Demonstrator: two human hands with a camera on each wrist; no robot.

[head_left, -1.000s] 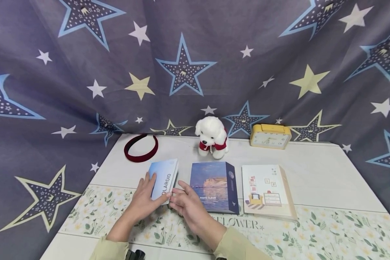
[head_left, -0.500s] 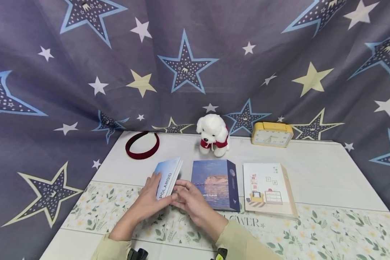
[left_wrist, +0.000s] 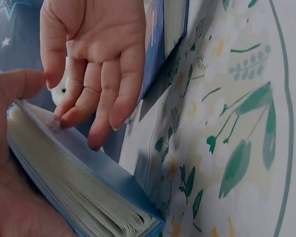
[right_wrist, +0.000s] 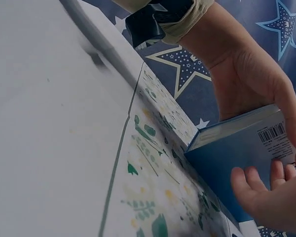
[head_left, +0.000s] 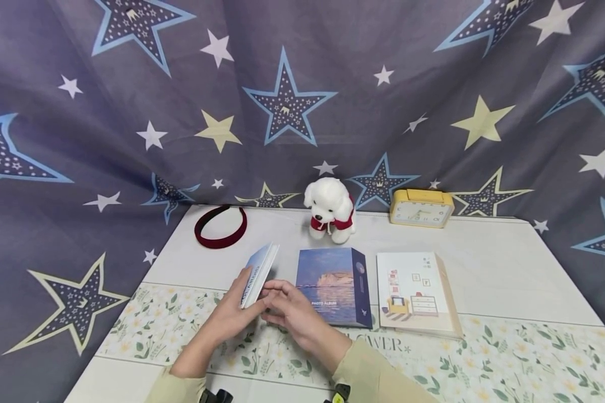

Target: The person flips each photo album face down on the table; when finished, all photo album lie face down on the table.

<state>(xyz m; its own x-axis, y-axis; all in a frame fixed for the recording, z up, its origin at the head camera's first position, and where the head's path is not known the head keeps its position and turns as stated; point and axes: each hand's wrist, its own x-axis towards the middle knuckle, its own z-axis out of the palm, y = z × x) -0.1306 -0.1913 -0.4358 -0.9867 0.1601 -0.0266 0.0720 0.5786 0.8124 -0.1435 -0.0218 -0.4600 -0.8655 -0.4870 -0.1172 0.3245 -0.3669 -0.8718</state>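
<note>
A light blue album lettered POLAROID stands tilted on its edge, left of the table's middle. My left hand grips it, fingers on the front cover and thumb across the back cover. Its page edges face the left wrist camera. In the right wrist view the album's back cover shows a barcode. My right hand is beside that back cover, palm towards it, fingers loosely bent and holding nothing. Its fingertips lie at or close to the cover; contact is hard to tell.
To the right lie a dark blue photo album and a white illustrated album. Behind them stand a white plush dog and a yellow alarm clock. A dark red headband lies at the back left, before a starry curtain.
The light blue album has tipped up from leaning back to nearly upright, its front cover turning left in my left hand. My right hand has stayed beside it.
</note>
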